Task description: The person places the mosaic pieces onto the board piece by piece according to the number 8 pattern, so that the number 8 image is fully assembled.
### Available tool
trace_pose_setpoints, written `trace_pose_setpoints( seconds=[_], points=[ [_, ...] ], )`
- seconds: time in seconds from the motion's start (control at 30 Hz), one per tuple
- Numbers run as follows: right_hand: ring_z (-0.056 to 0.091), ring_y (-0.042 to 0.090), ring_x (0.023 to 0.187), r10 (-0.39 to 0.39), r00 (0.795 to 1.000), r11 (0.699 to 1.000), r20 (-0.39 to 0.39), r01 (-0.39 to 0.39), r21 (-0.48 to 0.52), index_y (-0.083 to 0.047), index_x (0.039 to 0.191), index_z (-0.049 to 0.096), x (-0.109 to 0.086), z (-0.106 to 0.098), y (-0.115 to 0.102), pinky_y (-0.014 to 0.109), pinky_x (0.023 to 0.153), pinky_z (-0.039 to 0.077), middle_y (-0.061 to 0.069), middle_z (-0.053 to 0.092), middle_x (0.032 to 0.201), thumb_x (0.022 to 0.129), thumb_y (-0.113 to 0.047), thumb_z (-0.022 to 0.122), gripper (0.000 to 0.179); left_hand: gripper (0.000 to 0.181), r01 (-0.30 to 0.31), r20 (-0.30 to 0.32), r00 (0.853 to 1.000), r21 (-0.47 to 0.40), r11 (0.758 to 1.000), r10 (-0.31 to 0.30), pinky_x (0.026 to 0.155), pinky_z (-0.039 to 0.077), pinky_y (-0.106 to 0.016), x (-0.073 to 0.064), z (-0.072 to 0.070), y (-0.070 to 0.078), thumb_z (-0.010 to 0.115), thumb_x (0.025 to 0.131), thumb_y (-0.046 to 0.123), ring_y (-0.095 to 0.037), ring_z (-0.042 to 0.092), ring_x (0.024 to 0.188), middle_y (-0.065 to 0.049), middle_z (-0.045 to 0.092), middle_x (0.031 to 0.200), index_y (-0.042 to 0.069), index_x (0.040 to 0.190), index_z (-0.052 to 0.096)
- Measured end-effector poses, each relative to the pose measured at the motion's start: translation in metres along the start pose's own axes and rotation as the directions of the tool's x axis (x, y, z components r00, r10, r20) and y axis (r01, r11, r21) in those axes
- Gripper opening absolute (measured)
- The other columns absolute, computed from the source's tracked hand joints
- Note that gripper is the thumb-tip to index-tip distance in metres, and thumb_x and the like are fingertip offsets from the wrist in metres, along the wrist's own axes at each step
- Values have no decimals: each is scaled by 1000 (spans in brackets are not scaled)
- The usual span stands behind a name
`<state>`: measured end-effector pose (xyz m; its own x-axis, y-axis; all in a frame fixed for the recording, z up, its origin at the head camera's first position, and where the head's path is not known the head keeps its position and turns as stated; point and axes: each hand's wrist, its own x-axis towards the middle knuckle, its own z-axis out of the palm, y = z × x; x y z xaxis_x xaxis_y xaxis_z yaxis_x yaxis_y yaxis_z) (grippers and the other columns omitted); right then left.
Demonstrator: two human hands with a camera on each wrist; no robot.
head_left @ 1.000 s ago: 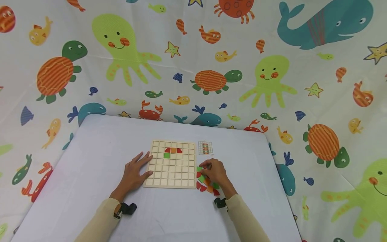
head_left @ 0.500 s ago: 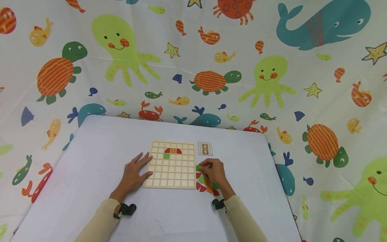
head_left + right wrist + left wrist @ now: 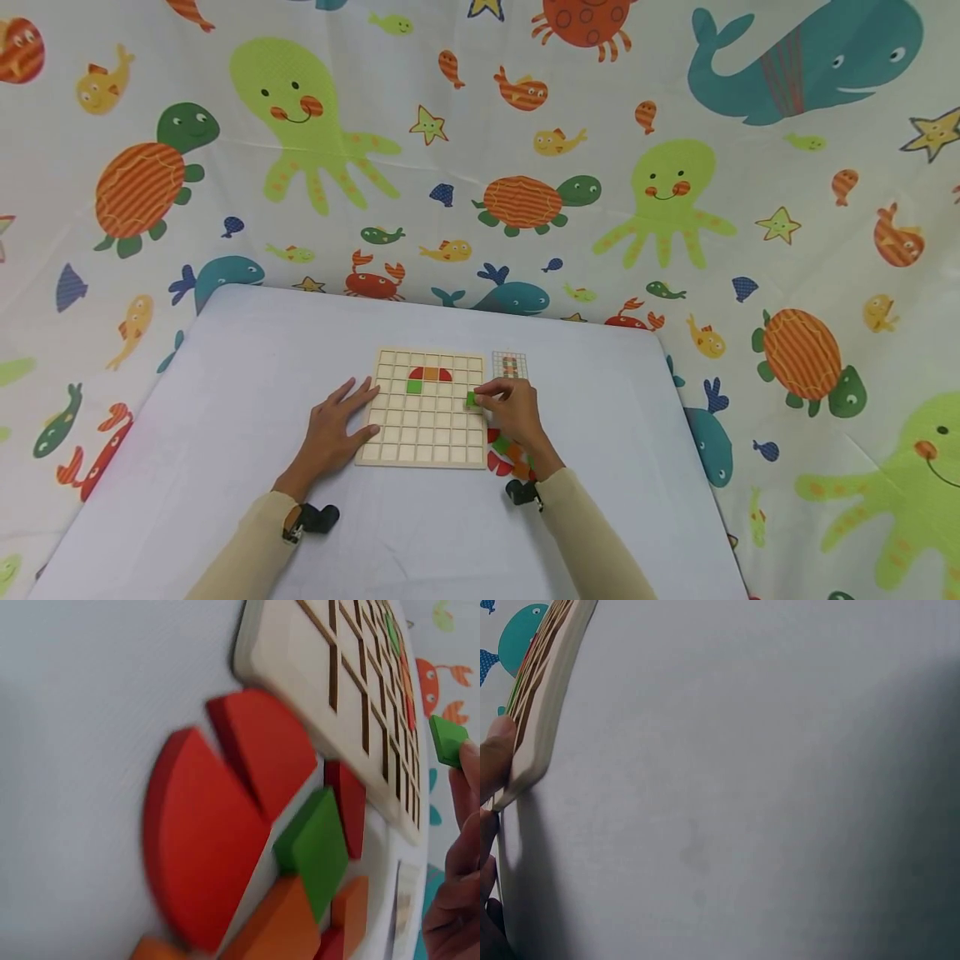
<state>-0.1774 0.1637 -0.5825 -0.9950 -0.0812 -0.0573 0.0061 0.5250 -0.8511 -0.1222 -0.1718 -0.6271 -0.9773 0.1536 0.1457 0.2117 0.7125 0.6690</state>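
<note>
A wooden grid board [image 3: 420,421] lies on the white table. In its upper rows sit red quarter-round tiles [image 3: 445,375], an orange square tile [image 3: 431,373] and a green square tile [image 3: 414,387]. My left hand [image 3: 336,429] rests at the board's left edge, fingers spread; the left wrist view shows the thumb [image 3: 496,754] on the rim. Between thumb and fingertips, my right hand [image 3: 513,412] pinches another green square tile [image 3: 448,740], held over the board's right side. Beneath that hand lie loose tiles: red quarter-rounds [image 3: 206,836], green [image 3: 315,851] and orange [image 3: 281,926] ones.
A small pattern card [image 3: 510,363] with a printed grid lies beyond the board's upper right, partly covered by the right hand. A cloth [image 3: 480,125] printed with sea animals hangs behind the table [image 3: 247,350].
My right hand has lifted the green square tile from the loose pile and carried it left and away from me, over the board's right edge. The left hand stays put.
</note>
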Motion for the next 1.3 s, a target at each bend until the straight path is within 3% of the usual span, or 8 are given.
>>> trace_pose_setpoints(
  seconds=[0.6, 0.87, 1.3],
  points=[
    [68, 14, 87, 4, 1000, 999, -2, -4, -33, -16, 93, 86, 32, 45, -17, 29, 76, 54, -1, 80, 89, 91, -21, 86, 5, 74, -2, 3, 1000, 15, 1000, 2, 113, 28, -72, 0, 2, -4, 84, 90, 21, -46, 31, 158, -17, 44, 167, 10, 156, 53],
    [67, 11, 84, 29, 999, 990, -14, -31, -136, -19, 92, 85, 34, 52, -22, 32, 76, 52, -6, 77, 86, 92, -25, 85, 6, 74, 7, 9, 1000, 22, 1000, -7, 113, 27, -72, -2, 2, -1, 84, 90, 20, -45, 31, 158, -17, 44, 167, 10, 156, 53],
    [69, 12, 80, 86, 996, 983, -25, -89, -163, -22, 87, 84, 34, 55, -26, 34, 73, 52, -6, 78, 83, 91, -22, 86, 4, 74, 7, 5, 1000, 12, 1000, -7, 114, 27, -72, -1, -1, 0, 84, 90, 19, -46, 30, 158, -17, 43, 168, 10, 156, 53]
  ],
)
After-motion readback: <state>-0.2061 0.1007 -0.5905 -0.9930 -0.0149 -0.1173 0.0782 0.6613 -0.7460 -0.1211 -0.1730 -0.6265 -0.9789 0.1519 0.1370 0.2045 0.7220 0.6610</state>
